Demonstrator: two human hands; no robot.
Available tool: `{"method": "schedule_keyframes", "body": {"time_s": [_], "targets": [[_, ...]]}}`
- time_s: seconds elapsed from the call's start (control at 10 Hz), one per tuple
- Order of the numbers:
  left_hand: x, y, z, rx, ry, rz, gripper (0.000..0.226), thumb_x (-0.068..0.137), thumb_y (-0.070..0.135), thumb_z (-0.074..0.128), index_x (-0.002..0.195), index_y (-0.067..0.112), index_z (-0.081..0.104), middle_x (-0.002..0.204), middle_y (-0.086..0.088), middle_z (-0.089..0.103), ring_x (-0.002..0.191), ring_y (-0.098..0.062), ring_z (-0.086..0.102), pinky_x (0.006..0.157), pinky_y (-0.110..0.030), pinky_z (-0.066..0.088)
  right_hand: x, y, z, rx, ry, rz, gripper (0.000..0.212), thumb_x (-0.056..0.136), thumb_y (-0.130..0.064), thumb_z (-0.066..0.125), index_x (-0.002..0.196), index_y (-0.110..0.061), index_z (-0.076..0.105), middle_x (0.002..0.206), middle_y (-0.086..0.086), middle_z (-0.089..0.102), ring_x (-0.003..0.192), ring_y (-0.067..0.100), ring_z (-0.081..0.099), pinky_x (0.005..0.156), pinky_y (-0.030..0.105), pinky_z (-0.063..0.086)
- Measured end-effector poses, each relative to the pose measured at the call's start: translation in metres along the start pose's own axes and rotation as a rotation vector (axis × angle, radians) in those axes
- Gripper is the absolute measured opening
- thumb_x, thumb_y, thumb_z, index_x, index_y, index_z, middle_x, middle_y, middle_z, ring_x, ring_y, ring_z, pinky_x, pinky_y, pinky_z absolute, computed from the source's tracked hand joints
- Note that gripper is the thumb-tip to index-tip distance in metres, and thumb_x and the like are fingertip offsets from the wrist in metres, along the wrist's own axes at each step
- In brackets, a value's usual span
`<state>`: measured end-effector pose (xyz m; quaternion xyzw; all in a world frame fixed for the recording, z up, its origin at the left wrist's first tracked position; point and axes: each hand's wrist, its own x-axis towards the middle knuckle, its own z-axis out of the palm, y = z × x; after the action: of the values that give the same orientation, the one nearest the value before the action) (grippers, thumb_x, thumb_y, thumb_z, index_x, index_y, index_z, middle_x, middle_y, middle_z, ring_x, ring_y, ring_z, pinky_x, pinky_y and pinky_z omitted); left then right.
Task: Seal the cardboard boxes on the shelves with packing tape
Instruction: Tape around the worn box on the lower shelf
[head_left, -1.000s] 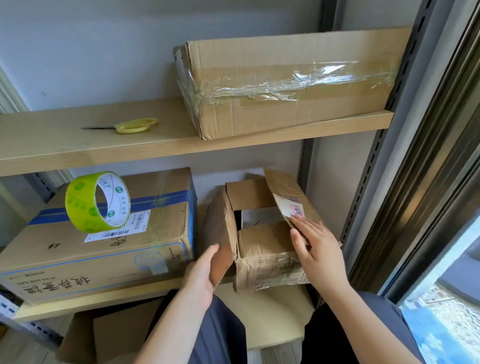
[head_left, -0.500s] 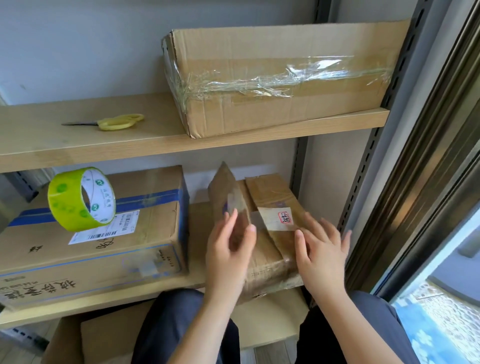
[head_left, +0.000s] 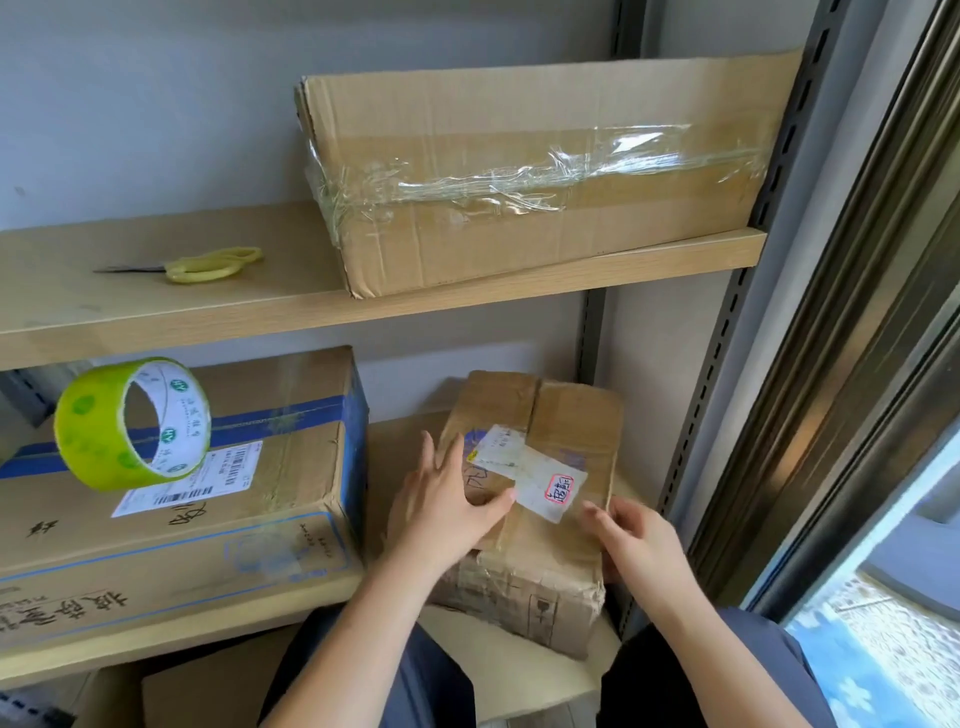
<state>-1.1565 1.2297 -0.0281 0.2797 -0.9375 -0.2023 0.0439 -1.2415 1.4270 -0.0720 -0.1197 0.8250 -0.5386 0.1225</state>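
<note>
A small worn cardboard box (head_left: 566, 415) with a white label sits on the lower shelf (head_left: 395, 447), its top flaps folded down and meeting along a middle seam. My left hand (head_left: 447, 499) presses flat on the left flap with straight fingers. My right hand (head_left: 639, 535) rests against the box's right front edge, fingers extended. A green roll of packing tape (head_left: 98, 423) stands on the large blue-striped box (head_left: 218, 499) at the left. On the upper shelf (head_left: 218, 306) a long box (head_left: 519, 171) carries clear tape along its side.
Yellow-handled scissors (head_left: 208, 265) lie on the upper shelf to the left. A slotted metal upright (head_left: 727, 364) and a window frame (head_left: 857, 312) close off the right side. More cardboard (head_left: 208, 691) sits below the lower shelf, by my knees.
The small box's flaps stood open a second ago; both hands folded them down. Now the flaps lie flat and the left hand presses on top.
</note>
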Motion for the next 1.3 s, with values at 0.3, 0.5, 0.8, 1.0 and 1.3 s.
{"method": "schedule_keyframes", "body": {"time_s": [0.3,0.5,0.8,1.0,1.3], "targets": [[0.028,-0.004,0.007,-0.009,0.431,0.0,0.069,0.092,0.044,0.059,0.152,0.016,0.037,0.16,-0.009,0.028,0.145,-0.029,0.028,0.115,-0.042,0.032,0.027,-0.022,0.008,-0.517,0.424,-0.383,0.087,0.082,-0.037,0.072,0.151,-0.008,0.029,0.155,0.017,0.026,0.138,0.035,0.032,0.109,0.047,0.037],[-0.02,0.027,0.05,-0.649,0.398,-0.378,0.046,0.097,0.006,0.042,0.134,-0.021,0.042,0.139,-0.055,0.024,0.133,-0.061,0.031,0.113,-0.051,0.03,0.125,-0.051,-0.002,-0.926,0.102,-0.384,0.069,0.101,-0.053,0.034,0.158,-0.024,0.01,0.165,0.003,0.01,0.147,0.035,0.022,0.119,0.047,0.016],[0.02,-0.037,0.02,-0.577,0.334,-0.405,0.037,0.105,0.024,0.04,0.137,0.01,0.051,0.14,-0.014,0.056,0.128,-0.033,0.051,0.103,-0.036,0.038,0.117,-0.049,-0.012,-0.967,0.076,-0.223,0.057,0.101,-0.06,0.024,0.14,-0.026,0.046,0.111,0.007,0.067,0.096,0.027,0.065,0.055,0.03,0.037],[-0.006,-0.031,0.013,-0.205,0.497,-0.401,0.025,0.102,0.03,0.046,0.105,0.005,0.046,0.115,-0.019,0.054,0.106,-0.037,0.057,0.079,-0.042,0.043,0.119,-0.053,-0.01,-0.752,0.115,-0.227,0.044,0.101,-0.052,0.039,0.119,-0.019,0.062,0.101,0.008,0.07,0.087,0.028,0.066,0.058,0.03,0.045],[-0.03,-0.037,0.021,-0.115,0.58,-0.232,0.025,0.101,0.028,0.041,0.084,0.01,0.046,0.067,-0.017,0.066,0.057,-0.039,0.065,0.044,-0.033,0.034,0.082,-0.035,-0.025,-0.617,0.171,-0.244,0.046,0.102,-0.053,0.03,0.079,-0.026,0.06,0.07,-0.001,0.062,0.062,0.013,0.056,0.05,0.028,0.037]]}}
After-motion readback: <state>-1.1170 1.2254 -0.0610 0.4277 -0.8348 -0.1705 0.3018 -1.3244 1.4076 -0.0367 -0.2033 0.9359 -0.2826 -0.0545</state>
